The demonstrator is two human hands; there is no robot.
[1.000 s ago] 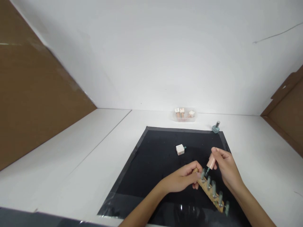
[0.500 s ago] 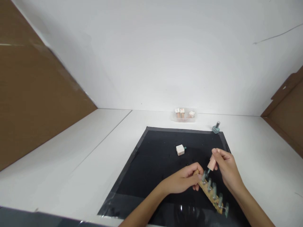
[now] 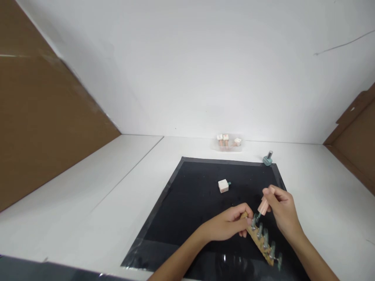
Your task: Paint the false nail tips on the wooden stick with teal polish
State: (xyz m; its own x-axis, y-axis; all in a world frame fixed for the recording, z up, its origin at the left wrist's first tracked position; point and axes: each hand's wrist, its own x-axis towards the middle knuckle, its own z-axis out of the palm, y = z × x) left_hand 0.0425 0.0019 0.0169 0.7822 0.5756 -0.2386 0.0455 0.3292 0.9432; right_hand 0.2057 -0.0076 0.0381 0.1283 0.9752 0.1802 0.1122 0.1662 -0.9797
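My left hand is closed on the near-left end of a tan wooden strip that carries a row of several grey-green nail tips. The strip slants down to the right over the black mat. My right hand pinches a pale pink nail-polish brush cap, and its brush tip touches the nail tip nearest my left fingers.
A white square polish bottle lies on the mat's middle. A teal bottle with a grey cap stands at the mat's far right corner. A clear tray with several small bottles sits against the white back wall. Brown cardboard panels flank both sides.
Both hands and the strip have drifted slightly down and to the right. The brush stays at the first nail tip.
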